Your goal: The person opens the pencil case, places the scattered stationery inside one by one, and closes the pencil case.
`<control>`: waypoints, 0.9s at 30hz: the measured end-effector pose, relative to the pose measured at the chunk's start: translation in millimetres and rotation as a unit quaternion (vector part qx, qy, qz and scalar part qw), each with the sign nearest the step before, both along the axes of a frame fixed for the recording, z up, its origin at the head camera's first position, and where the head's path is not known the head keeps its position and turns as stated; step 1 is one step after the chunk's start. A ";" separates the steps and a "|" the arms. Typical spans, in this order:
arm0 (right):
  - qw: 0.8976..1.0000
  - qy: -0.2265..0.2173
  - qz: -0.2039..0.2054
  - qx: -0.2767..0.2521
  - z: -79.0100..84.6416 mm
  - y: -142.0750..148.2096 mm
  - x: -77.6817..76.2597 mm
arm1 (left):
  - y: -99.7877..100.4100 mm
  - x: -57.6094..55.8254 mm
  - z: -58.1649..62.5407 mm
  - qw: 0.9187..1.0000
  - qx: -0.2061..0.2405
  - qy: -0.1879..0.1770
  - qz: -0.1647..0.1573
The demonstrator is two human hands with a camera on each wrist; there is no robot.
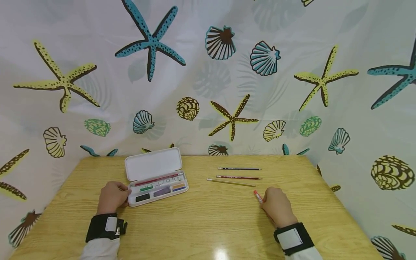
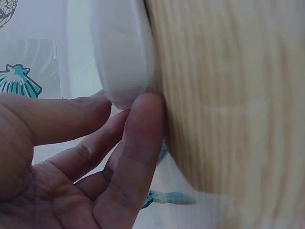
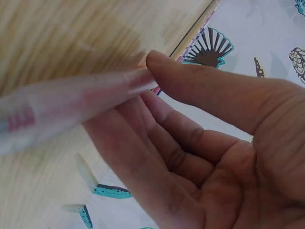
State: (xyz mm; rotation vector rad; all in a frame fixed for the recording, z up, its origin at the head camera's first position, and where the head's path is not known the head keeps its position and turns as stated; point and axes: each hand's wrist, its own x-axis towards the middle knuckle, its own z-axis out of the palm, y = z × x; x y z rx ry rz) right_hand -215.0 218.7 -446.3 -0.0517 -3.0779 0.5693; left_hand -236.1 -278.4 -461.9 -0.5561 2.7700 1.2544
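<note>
An open white pencil case (image 1: pixel 159 199) stands on the left of the table, its lid (image 1: pixel 154 164) tipped back. Inside lie a red pencil (image 1: pixel 159 179), a purple piece (image 1: pixel 161 191), a black piece (image 1: pixel 142 198) and an orange-and-blue eraser (image 1: pixel 178 187). My left hand (image 1: pixel 112 197) pinches the case's left end, thumb and fingers on either side of its rounded edge (image 2: pixel 125 62). My right hand (image 1: pixel 277 206) holds a pen with a translucent barrel (image 3: pixel 71 102) and a red end (image 1: pixel 255 193) between thumb and fingers, low over the table at the right.
In the middle of the table (image 1: pixel 195 224), a black pencil (image 1: pixel 239 168), a red pencil (image 1: pixel 238 177) and a plain wood-coloured pencil (image 1: pixel 231 182) lie roughly side by side. A patterned cloth (image 1: pixel 201 79) with starfish and shells hangs behind and beside the table.
</note>
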 end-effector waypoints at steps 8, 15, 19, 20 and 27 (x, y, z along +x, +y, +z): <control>0.999 0.028 0.023 -0.008 10.0 3.3 -0.1 | 0.1 0.0 0.4 1.000 0.001 0.005 -0.004; 0.999 0.028 0.027 -0.005 20.5 2.5 -5.1 | -0.1 -0.2 0.3 1.000 0.002 0.008 -0.004; 0.998 0.043 0.041 0.006 27.0 -0.7 -6.5 | -0.2 -0.2 0.5 1.000 0.003 0.007 -0.003; 0.998 0.044 0.043 0.009 29.0 -1.7 -6.8 | -0.3 -0.2 0.3 1.000 0.003 0.006 -0.003; 0.996 0.053 0.053 0.041 44.4 -13.7 -11.9 | -2.2 0.1 -3.7 1.000 0.000 0.018 -0.004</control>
